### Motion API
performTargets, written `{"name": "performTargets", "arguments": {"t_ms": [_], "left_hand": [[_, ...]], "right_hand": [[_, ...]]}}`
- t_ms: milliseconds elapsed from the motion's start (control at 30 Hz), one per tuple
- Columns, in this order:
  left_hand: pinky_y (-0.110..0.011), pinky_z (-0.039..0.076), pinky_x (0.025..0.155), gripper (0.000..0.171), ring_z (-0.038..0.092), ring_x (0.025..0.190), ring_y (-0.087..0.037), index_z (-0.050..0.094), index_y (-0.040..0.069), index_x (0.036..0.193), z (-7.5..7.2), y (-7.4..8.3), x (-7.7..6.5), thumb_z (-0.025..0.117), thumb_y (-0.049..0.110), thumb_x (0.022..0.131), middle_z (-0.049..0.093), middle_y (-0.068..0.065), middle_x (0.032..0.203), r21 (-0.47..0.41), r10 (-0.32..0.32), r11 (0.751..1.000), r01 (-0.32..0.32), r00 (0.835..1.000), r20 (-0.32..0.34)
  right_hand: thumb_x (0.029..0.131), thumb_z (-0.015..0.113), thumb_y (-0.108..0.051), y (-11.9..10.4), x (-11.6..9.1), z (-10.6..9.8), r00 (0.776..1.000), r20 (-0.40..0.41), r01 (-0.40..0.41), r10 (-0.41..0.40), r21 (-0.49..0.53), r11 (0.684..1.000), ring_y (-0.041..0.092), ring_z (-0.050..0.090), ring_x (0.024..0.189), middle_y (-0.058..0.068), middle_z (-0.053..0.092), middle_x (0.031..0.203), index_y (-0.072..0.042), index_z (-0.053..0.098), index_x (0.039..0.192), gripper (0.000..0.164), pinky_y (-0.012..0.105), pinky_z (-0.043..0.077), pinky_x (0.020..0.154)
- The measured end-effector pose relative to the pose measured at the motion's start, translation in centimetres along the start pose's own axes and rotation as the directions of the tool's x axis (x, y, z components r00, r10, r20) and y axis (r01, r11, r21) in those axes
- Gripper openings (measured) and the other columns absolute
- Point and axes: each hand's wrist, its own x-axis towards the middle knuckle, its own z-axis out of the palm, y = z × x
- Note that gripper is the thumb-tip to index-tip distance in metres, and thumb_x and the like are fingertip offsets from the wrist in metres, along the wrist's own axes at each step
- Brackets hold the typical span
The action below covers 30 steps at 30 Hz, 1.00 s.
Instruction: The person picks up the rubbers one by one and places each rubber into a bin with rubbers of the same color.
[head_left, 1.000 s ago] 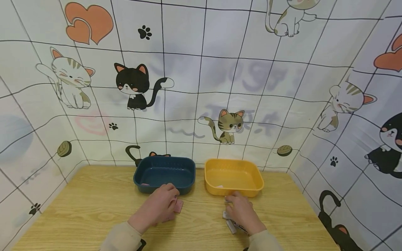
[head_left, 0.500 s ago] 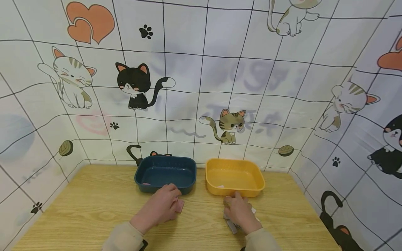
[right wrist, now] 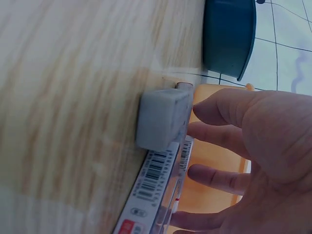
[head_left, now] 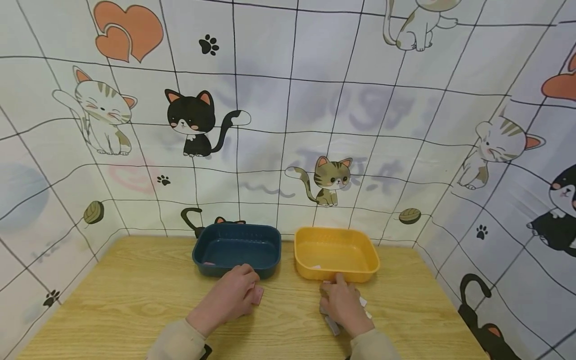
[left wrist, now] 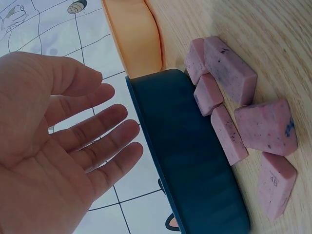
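In the left wrist view my left hand (left wrist: 73, 131) is relaxed, fingers slightly bent and nothing in them. Several worn pink erasers lie on the table beside it, one a large pink eraser (left wrist: 265, 126) with blue marks, another a pink eraser stamped 4B (left wrist: 276, 185). From the head view, this hand (head_left: 227, 297) covers most of them. My right hand (right wrist: 273, 146) has its fingers spread over a cluster of erasers, fingertips right beside it. A bare grey-white eraser (right wrist: 158, 119) sits near an eraser in a barcoded sleeve (right wrist: 151, 185). The hand hides part of that cluster.
A dark blue bin (head_left: 236, 274) and a yellow bin (head_left: 335, 274) stand side by side beyond the hands. A small pink piece (head_left: 209, 263) lies in the blue one and a white piece (head_left: 316, 267) in the yellow. Cat-patterned cloth (head_left: 261, 150) borders the wooden table (head_left: 135, 280).
Over the cluster my right hand has shifted slightly, and white pieces now show along its right side. My left hand has hardly moved over the pink erasers.
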Motion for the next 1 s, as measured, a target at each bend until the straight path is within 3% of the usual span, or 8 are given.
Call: {"name": "performTargets", "arguments": {"t_ms": [333, 533, 867, 1000], "left_hand": [[-0.035, 0.052, 0.079, 0.007, 0.054, 0.085, -0.015, 0.071, 0.008, 0.095, 0.3, 0.0, 0.0, 0.064, 0.006, 0.096, 0.062, -0.002, 0.097, -0.005, -0.003, 1.0, 0.003, 1.0, 0.006], [-0.031, 0.049, 0.073, 0.015, 0.05, 0.08, -0.013, 0.07, 0.008, 0.091, 0.8, 0.2, 0.2, 0.06, 0.01, 0.101, 0.061, -0.003, 0.094, -0.015, 0.016, 1.0, -0.016, 1.0, 0.008], [-0.031, 0.051, 0.073, 0.012, 0.057, 0.082, -0.015, 0.07, 0.012, 0.087, 1.7, 0.6, 0.1, 0.067, 0.005, 0.096, 0.063, 0.0, 0.094, 0.017, 0.065, 0.998, -0.065, 0.998, -0.026], [-0.031, 0.051, 0.07, 0.01, 0.058, 0.083, -0.016, 0.071, 0.011, 0.088, 2.1, 0.9, 0.1, 0.069, 0.002, 0.091, 0.063, 0.0, 0.095, 0.032, 0.051, 0.998, -0.05, 0.999, -0.015]], "right_hand": [[0.09, 0.07, -0.013, 0.2, -0.5, 0.2, 0.998, -0.031, 0.05, -0.05, 0.011, 0.999, 0.033, 0.049, 0.077, 0.011, 0.052, 0.104, -0.015, 0.075, 0.112, 0.024, 0.053, 0.048, 0.064], [0.087, 0.073, -0.012, 0.2, -1.1, -0.4, 0.993, -0.057, 0.104, -0.101, 0.05, 0.993, 0.033, 0.053, 0.081, 0.013, 0.056, 0.108, -0.013, 0.075, 0.116, 0.028, 0.05, 0.048, 0.066], [0.087, 0.075, -0.011, -0.2, -1.8, -1.6, 0.988, -0.073, 0.144, -0.138, 0.084, 0.986, 0.027, 0.054, 0.084, 0.01, 0.058, 0.108, -0.015, 0.075, 0.114, 0.027, 0.048, 0.046, 0.071], [0.087, 0.073, -0.007, -0.6, -1.9, -2.4, 0.982, -0.099, 0.171, -0.162, 0.091, 0.981, 0.026, 0.056, 0.088, 0.012, 0.059, 0.111, -0.014, 0.075, 0.116, 0.03, 0.049, 0.047, 0.076]]}}
